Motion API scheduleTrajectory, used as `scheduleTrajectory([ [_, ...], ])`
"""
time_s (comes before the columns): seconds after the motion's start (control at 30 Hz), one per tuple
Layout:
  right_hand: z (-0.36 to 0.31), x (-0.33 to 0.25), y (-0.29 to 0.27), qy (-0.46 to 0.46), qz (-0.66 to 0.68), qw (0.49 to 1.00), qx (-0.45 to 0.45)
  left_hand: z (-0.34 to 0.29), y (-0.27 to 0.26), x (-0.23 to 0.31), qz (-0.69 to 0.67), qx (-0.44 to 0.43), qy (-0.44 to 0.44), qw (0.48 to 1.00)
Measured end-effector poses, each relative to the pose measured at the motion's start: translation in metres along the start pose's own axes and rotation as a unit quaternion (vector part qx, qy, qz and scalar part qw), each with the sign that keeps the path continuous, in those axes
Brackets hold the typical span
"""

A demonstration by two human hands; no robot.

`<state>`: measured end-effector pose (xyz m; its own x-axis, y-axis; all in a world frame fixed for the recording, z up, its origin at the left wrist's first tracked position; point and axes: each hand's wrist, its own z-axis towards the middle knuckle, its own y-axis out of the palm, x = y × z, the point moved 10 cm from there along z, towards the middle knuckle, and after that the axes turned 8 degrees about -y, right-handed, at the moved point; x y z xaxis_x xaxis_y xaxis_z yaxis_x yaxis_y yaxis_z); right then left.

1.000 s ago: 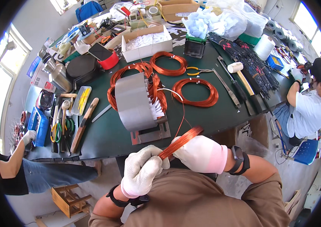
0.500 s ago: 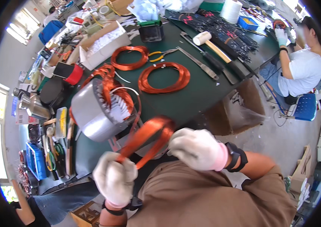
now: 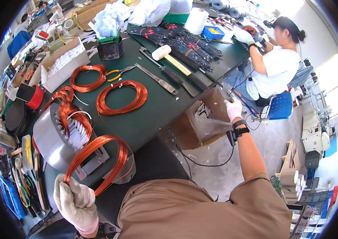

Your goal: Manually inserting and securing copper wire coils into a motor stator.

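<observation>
My gloved left hand (image 3: pixel 75 201) is closed round the lower end of a copper wire coil (image 3: pixel 115 163), which stands up as a loop from my fist. Just beyond this coil, a metal motor stator (image 3: pixel 51 127) lies on its side, with copper windings (image 3: pixel 82 119) and white slot strips showing in its bore. My gloved right hand (image 3: pixel 234 110) is stretched out beside the cardboard box (image 3: pixel 187 133), near the box's right corner. Its fingers are drawn together; whatever they may hold is too small to make out.
Two more copper coils (image 3: pixel 122 97) (image 3: pixel 88 78), yellow-handled pliers (image 3: pixel 120 73), a file (image 3: pixel 155 79) and a white-headed mallet (image 3: pixel 171 59) lie on the green-topped table (image 3: pixel 153 115). Bundles of dark sleeved leads (image 3: pixel 181 44) lie farther back. A co-worker (image 3: pixel 274 67) sits at the right. Hand tools crowd the left.
My right hand has left the coil and reached far out to the right, to the box. My left hand keeps its hold on the coil, which now stands wider open. The view has shifted rightward.
</observation>
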<state>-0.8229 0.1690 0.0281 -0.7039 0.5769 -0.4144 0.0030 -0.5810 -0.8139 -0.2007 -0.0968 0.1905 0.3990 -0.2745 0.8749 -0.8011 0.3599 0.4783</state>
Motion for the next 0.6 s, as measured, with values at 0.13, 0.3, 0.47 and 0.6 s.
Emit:
scheduleTrajectory([
  [0.13, -0.002, 0.014, 0.003, 0.085, -0.065, 0.994, 0.004, 0.001, -0.002, 0.003, 0.011, 0.0, 0.001, 1.0],
  [0.3, -0.025, -0.187, 0.017, 0.084, 0.409, 0.889, -0.186, -0.006, -0.011, 0.011, 0.002, 0.032, -0.008, 0.999],
  [0.47, -0.07, -0.433, -0.057, -0.39, 0.316, 0.852, -0.148, 0.003, 0.014, 0.002, 0.032, -0.006, -0.071, 0.997],
  [0.6, -0.1, -0.544, -0.056, -0.534, 0.311, 0.768, -0.166, 0.0, 0.028, -0.019, 0.024, -0.042, -0.194, 0.98],
])
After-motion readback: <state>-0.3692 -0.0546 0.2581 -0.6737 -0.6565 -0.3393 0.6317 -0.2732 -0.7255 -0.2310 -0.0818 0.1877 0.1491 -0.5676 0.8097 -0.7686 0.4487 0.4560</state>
